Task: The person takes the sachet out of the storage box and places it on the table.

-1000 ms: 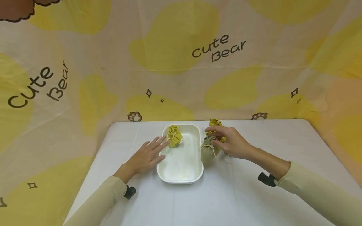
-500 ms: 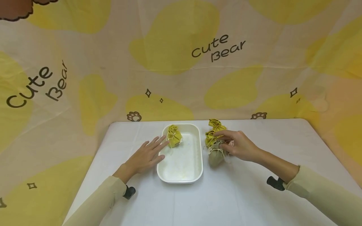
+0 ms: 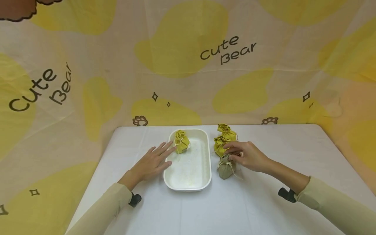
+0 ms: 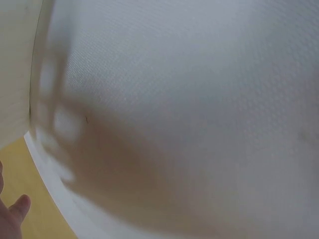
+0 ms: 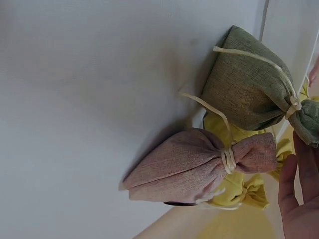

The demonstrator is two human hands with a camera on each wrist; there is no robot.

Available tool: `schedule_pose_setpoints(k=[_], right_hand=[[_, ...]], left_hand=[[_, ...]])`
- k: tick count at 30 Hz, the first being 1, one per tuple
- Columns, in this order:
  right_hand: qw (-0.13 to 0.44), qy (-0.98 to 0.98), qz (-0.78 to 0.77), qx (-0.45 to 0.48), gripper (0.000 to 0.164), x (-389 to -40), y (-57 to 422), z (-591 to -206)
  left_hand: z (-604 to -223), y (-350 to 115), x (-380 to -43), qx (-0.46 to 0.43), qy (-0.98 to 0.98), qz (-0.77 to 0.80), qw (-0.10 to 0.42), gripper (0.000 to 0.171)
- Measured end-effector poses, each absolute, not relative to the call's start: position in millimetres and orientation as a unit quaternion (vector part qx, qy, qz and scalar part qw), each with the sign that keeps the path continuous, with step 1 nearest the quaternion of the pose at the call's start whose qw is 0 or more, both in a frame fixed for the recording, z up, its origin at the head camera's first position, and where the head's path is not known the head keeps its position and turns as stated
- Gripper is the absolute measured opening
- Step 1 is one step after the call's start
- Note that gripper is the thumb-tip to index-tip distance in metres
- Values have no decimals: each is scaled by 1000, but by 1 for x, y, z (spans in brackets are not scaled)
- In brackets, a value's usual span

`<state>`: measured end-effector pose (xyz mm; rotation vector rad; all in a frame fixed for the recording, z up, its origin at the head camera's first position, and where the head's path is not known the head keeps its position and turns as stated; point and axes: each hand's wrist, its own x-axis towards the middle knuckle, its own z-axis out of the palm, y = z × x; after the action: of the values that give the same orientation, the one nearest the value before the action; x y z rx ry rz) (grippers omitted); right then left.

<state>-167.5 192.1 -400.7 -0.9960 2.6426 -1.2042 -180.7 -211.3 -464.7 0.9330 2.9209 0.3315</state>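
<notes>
A grey-green drawstring pouch (image 3: 225, 169) stands on the table just right of the white tray. My right hand (image 3: 249, 157) pinches its gathered neck between thumb and fingers. In the right wrist view the green pouch (image 5: 246, 82) has its neck at my fingertips, and a pink drawstring pouch (image 5: 177, 167) lies beside it, mostly hidden by my hand in the head view. My left hand (image 3: 151, 164) rests with spread fingers over the left rim of the tray (image 3: 188, 188). Its fingertips are beside a yellow pouch (image 3: 181, 142) inside the tray.
Two more yellow pouches, one nearer (image 3: 220, 146) and one farther (image 3: 227, 131), stand behind the green one. A white cloth covers the table (image 3: 205, 212). Behind it hangs a patterned curtain (image 3: 182, 85).
My right hand has moved the green pouch from the tray's right rim rightward and nearer to me, uncovering the yellow pouches behind. The left hand has stayed in place.
</notes>
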Motion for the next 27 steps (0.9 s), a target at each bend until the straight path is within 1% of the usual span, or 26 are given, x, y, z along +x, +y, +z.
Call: schedule_pose_setpoints(k=[3,12,21,27], right_hand=[[35,862,-387,-326,30,-169,192,-401],[31,860,-388,-331,30,-175,177,-390],[37,838,-430,-335,35,-185,153,-382],[38,841,-429,-329,39,-189,134,-377]], left_hand=[[-465,-211,-181,301,947,104,30,61],[-465,-211,-181,301,947,107,29,61],[-465,-211,-181,302,946,109,33,62],[-466,-211,-182,306,945,112,24,62]])
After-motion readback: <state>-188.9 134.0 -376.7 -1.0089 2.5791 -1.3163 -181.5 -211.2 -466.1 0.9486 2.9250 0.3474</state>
